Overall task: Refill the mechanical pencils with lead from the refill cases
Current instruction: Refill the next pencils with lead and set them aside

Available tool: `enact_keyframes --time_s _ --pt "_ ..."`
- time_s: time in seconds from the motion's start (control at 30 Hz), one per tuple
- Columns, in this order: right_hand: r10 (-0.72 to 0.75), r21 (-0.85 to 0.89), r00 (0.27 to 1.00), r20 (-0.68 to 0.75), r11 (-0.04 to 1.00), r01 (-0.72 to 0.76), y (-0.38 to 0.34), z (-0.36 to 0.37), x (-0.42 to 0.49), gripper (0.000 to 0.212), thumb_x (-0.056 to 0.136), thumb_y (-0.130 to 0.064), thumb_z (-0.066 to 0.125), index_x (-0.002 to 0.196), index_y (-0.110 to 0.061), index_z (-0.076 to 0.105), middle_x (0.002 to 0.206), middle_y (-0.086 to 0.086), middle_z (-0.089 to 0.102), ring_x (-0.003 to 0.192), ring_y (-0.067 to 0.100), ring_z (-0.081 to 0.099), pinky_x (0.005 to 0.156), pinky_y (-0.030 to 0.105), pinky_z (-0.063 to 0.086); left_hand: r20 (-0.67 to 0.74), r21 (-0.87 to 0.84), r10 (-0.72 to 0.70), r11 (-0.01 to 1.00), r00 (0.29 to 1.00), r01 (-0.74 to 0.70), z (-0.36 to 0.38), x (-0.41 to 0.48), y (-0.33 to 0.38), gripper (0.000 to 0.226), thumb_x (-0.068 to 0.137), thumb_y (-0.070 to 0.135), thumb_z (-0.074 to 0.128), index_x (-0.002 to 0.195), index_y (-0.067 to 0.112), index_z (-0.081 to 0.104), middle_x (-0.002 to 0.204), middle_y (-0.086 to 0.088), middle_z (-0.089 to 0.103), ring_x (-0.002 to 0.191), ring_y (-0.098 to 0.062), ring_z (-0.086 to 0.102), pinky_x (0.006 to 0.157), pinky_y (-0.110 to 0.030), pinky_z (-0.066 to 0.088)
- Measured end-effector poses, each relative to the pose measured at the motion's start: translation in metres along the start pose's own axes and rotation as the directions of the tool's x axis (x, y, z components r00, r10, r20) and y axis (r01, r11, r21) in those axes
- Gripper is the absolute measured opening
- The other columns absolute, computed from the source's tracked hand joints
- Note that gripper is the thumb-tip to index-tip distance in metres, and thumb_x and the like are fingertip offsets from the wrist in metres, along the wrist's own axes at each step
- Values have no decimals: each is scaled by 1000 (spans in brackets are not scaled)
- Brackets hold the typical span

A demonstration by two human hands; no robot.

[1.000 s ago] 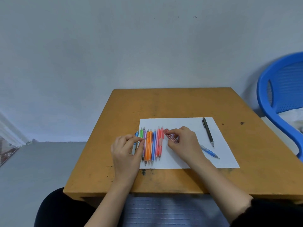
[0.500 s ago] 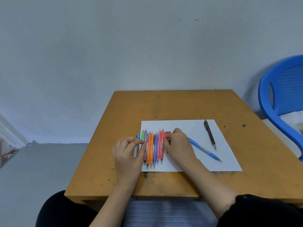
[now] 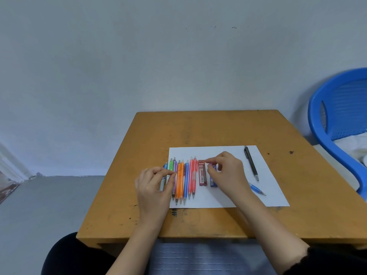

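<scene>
Wooden table (image 3: 218,132), white sheet of paper (image 3: 228,153) laid on its near half.

Left hand (image 3: 154,185) sits over the sheet's left edge. Thumb and forefinger are pinched together on a thin dark lead (image 3: 178,170), which slants up to the right across the pencil tops.

The row of pencils (image 3: 180,179) lies side by side on the sheet, tips toward the person: pale blue, green, purple, orange, blue, red.

Just right of the row lies the red refill case (image 3: 202,175), flat, with the blue refill case (image 3: 212,182) beside it.

Right hand (image 3: 228,173) has its fingers curled, tips at the red case's top and over the blue one. Cannot tell whether it grips either.

Black pencil (image 3: 251,164) lies apart on the sheet's right side. Blue pencil (image 3: 257,189) is partly hidden under the right wrist.

Blue chair (image 3: 314,120) at far right.
</scene>
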State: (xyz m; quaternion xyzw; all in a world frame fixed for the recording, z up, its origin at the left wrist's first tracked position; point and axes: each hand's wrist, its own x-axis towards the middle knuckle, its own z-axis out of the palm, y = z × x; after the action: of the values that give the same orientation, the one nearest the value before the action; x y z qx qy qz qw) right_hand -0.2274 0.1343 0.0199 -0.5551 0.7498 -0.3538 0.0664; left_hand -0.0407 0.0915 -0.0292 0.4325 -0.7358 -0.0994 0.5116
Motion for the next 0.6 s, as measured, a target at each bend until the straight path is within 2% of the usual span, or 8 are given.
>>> enact_keyframes --time_s 0.1,0.17,0.27,0.4,0.5,0.6 --pt "38 4 999 -15 999 -38 11 -9 -1 24 92 -16 58 113 -15 69 91 -3 51 80 6 45 58 4 35 9 -2 8 1000 1000 -8 0 0 0 23 84 36 62 90 16 72 94 3 64 95 -5 50 83 -32 37" --pt "59 -15 998 -23 998 -59 20 -13 -1 25 90 -12 59 113 -13 69 93 1 54 82 10 47 62 8 33 16 2 24 1000 1000 -24 0 1 2 31 85 41 57 90 15 72 94 3 65 95 -4 50 84 -30 36" --pt "117 -78 993 -9 990 -118 34 -17 -3 30 89 -11 59 118 -13 67 104 5 58 98 16 52 74 15 31 28 11 68 998 997 -68 1 1 4 32 85 42 56 88 15 73 94 3 66 96 -4 51 86 -25 31" --pt "181 -167 983 19 970 -175 46 -20 -5 37 88 -9 57 125 -15 62 113 6 57 110 18 49 82 21 38 32 33 90 995 995 -91 6 5 7 31 84 43 57 87 16 73 93 4 67 96 -5 52 86 -27 31" --pt "207 -208 977 42 959 -194 50 -20 -7 39 89 -10 54 126 -16 61 113 5 57 110 19 50 86 27 44 10 28 110 993 994 -110 12 15 14 30 84 41 58 85 16 74 89 3 67 93 -8 52 85 -22 26" --pt "209 -227 976 52 955 -192 50 -18 -9 38 91 -10 50 127 -17 61 110 4 58 104 18 52 85 28 46 15 36 115 993 993 -116 19 24 17 29 84 41 58 84 17 73 88 3 68 93 -8 52 85 -27 29"
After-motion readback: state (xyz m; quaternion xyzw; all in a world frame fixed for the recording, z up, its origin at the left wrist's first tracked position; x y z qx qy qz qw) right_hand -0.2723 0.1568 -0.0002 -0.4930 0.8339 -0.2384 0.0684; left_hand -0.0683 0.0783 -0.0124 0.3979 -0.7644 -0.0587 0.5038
